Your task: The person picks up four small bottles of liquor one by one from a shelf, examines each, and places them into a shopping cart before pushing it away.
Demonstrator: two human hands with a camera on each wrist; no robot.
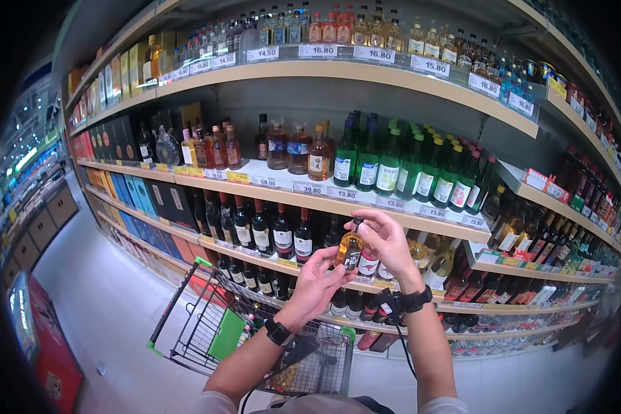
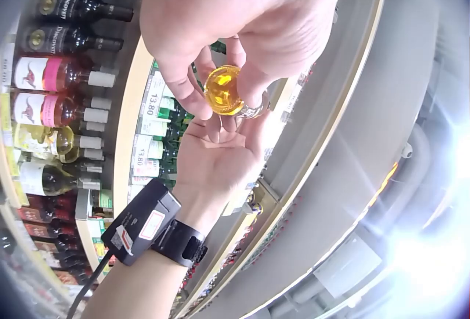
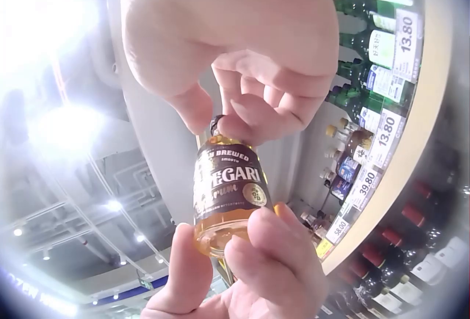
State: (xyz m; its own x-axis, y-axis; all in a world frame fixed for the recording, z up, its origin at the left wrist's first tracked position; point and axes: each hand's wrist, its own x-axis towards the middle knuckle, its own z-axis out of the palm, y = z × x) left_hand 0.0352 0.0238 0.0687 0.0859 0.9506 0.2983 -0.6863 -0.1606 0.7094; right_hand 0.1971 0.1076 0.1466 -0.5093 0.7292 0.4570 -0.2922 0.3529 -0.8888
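A small bottle of amber liquid (image 1: pixel 350 250) with a dark label is held upright, slightly tilted, between both hands in front of the shelves. My left hand (image 1: pixel 316 288) grips its lower part between thumb and fingers. At the top, my right hand (image 1: pixel 386 247) pinches the dark cap and neck. The left wrist view shows the round glass base (image 2: pixel 225 90) with the left fingers around it. In the right wrist view the bottle's label (image 3: pixel 230 177) faces the camera, with the left fingertips below and the right fingers at the cap.
Green bottles (image 1: pixel 388 165) and amber bottles (image 1: pixel 298 148) stand on the shelf behind the hands, wine bottles (image 1: pixel 283 233) on the one below. Small bottles line the top shelf (image 1: pixel 283 69). A shopping cart (image 1: pixel 186 314) with a green panel stands below, at the left.
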